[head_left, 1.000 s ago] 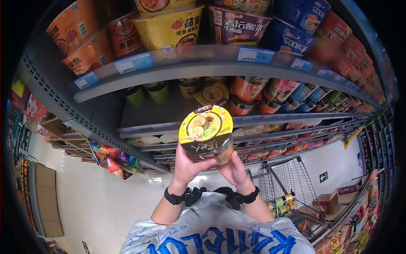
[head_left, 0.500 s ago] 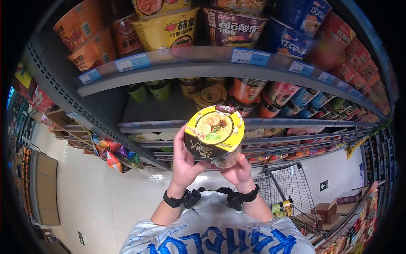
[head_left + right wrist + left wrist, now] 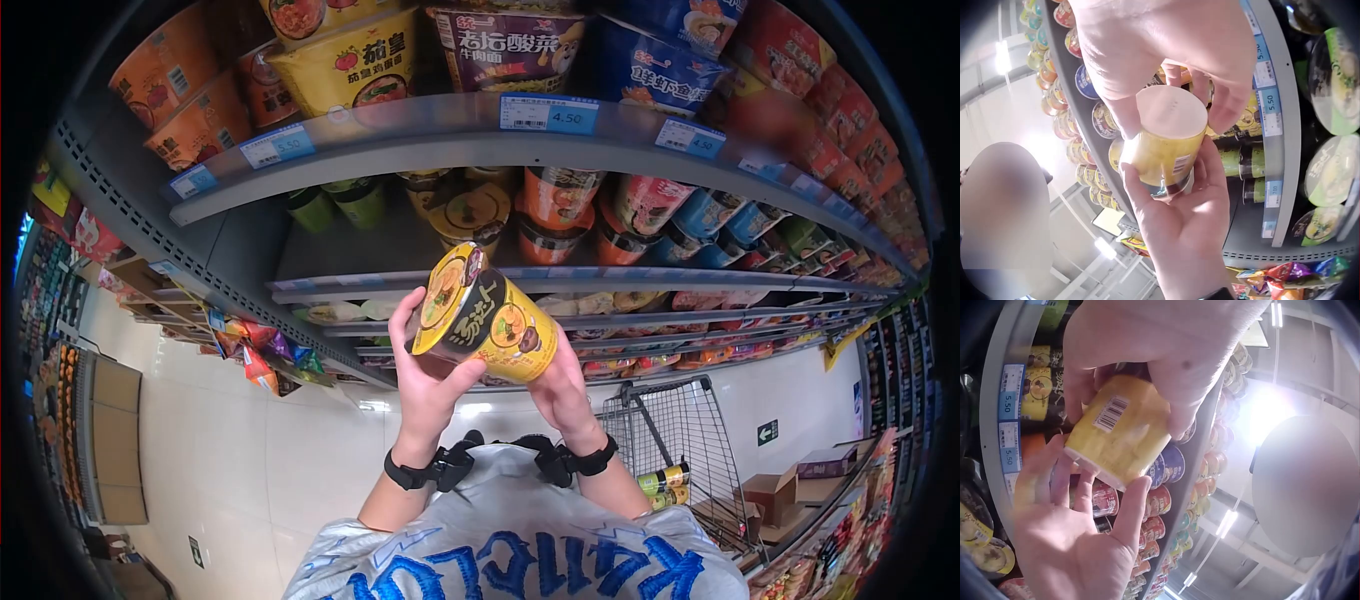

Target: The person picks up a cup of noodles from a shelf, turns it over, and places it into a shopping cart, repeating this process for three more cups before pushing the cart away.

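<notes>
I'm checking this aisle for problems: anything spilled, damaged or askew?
Nothing stands out. The noodle cup is tilted, but both hands hold it, and I see no spill or clear damage.

head view: fisheye bend, black corners | floor (image 3: 260, 440) bright, shiny | wrist views: ceiling lights (image 3: 1227, 523) glaring

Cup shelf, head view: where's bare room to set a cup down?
Bare: the shelf between the green cups and its front rail, left of the yellow-lidded cup. Crowded: rightward, orange cups and blue cups stand packed.
</notes>
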{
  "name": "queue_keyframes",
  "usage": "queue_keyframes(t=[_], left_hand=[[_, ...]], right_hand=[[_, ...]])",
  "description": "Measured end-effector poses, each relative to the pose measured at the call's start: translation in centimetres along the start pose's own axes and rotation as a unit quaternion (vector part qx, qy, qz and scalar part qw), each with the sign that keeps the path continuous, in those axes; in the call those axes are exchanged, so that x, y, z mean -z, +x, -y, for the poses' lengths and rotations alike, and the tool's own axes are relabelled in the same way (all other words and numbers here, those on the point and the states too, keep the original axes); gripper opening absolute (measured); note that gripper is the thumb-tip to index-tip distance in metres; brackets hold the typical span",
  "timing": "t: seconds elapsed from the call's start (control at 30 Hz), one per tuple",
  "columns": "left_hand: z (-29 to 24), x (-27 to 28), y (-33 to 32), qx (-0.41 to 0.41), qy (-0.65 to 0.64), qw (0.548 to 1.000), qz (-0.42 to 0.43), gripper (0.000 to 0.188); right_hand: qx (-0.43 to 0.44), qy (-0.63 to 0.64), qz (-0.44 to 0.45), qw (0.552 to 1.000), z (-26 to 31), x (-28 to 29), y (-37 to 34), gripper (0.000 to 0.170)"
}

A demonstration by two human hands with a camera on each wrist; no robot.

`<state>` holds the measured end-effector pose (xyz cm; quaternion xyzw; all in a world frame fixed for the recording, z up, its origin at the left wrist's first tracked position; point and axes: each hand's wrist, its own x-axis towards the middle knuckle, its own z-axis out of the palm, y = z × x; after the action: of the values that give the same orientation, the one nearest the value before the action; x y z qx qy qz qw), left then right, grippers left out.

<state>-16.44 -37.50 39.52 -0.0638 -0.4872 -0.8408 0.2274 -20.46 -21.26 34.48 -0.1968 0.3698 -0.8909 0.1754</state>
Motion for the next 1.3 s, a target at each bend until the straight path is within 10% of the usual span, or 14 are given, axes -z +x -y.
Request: queue_keyframes(t=[0.13, 0.73, 0.87, 0.93, 1.3], left_hand=[[0.2, -0.5, -0.4, 0.013, 0.004, 1.0, 0.005, 0.099], [2.5, 0.4, -1.5, 0.042, -0.013, 0.998, -0.04, 0.081], [2.2, 0.5, -1.6, 0.05, -0.029, 0.996, -0.062, 0.08], [2.1, 0.6, -1.6, 0.027, -0.05, 0.997, -0.049, 0.079], [2.2, 1.7, -2.4, 0.055, 0.018, 0.997, 0.056, 0.084]], right_hand=[[-0.151, 0.105, 0.06, 0.981, 0.1, 1.5, -0.2, 0.084], [0.034, -0.143, 0.032, 0.989, 1.0, -1.0, 0.2, 0.09], [0.018, -0.129, 0.038, 0.991, 0.8, -0.1, 0.1, 0.087], [-0.135, 0.07, 0.034, 0.988, 0.3, 1.5, -0.1, 0.085], [-0.019, -0.084, 0.015, 0.996, -0.3, 1.5, -1.0, 0.093]])
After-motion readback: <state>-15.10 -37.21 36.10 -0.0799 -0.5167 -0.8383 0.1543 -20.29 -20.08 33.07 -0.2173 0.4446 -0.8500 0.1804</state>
